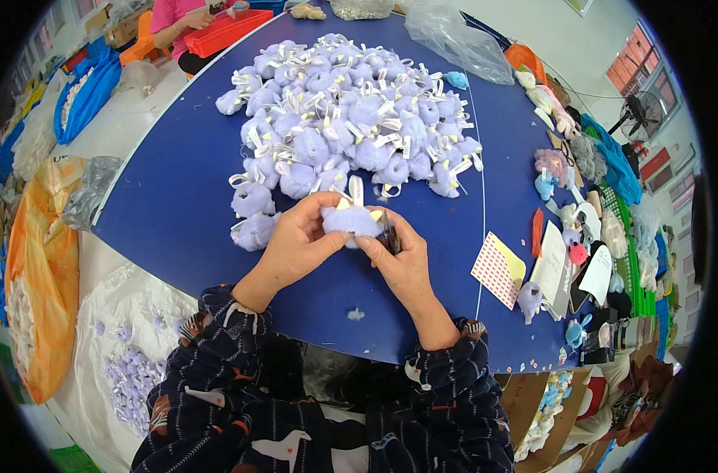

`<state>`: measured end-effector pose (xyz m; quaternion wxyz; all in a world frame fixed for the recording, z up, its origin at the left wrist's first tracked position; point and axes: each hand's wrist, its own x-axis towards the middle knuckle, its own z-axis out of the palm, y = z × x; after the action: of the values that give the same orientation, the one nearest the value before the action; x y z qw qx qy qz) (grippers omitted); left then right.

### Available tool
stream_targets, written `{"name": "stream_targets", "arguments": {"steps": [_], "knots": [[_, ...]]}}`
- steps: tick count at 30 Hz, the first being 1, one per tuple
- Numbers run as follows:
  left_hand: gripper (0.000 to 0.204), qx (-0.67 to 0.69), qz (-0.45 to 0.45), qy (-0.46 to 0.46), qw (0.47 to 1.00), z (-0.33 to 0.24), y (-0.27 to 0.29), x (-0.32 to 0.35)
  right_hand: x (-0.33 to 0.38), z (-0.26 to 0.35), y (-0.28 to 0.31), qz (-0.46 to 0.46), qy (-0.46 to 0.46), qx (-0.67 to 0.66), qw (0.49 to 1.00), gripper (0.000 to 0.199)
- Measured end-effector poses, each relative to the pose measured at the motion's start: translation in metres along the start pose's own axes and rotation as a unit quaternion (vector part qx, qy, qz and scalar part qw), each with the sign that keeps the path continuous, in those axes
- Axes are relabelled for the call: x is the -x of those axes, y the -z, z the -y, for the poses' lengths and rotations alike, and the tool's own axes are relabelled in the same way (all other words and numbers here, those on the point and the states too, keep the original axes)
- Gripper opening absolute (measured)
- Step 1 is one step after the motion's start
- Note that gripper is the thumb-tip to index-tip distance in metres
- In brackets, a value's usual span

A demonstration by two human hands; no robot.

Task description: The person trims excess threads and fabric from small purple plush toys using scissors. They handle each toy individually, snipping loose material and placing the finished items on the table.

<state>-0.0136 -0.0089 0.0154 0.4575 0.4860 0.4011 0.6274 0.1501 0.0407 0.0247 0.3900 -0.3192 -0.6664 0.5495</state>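
Between my two hands, above the near part of the blue table, is a small lilac plush toy (347, 222) with pale yellow points and a white ribbon loop standing up from its top. My left hand (302, 230) grips it from the left, thumb across its lower front. My right hand (400, 256) is closed at its right side, the thumb tip touching the fur. A small dark tool (389, 236) is held in the right fingers; its kind is mostly hidden. Just beyond my hands lies a big heap of similar lilac plush toys (335, 118), many with white loops.
The blue table (193, 205) carries a sticker sheet (501, 270), a notebook (550, 268) and a red pen-like item (537, 232) at the right. A clear plastic bag (461, 43) lies at the back. Lower left stands a white sack (91, 339) of lilac pieces. Far left, another person handles a red tray (226, 33).
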Motion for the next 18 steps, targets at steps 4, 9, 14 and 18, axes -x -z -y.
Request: {"name": "stream_targets", "arguments": {"steps": [4, 9, 14, 18], "knots": [[0.04, 0.049, 0.034, 0.042, 0.997, -0.002, -0.001, 0.004, 0.002, -0.004, 0.001, -0.026, 0.045, 0.059, 0.997, 0.032], [0.042, 0.013, 0.007, 0.044, 0.999, 0.008, -0.003, 0.011, 0.005, 0.002, -0.002, -0.053, 0.11, 0.154, 0.98, 0.028], [0.042, 0.056, 0.005, 0.098, 0.994, 0.005, -0.005, 0.009, 0.006, 0.002, 0.0, -0.048, 0.007, -0.009, 0.999, 0.021], [0.043, 0.071, 0.04, 0.103, 0.991, 0.0, -0.007, 0.011, -0.003, 0.001, 0.016, -0.096, -0.027, -0.064, 0.993, 0.031]]}}
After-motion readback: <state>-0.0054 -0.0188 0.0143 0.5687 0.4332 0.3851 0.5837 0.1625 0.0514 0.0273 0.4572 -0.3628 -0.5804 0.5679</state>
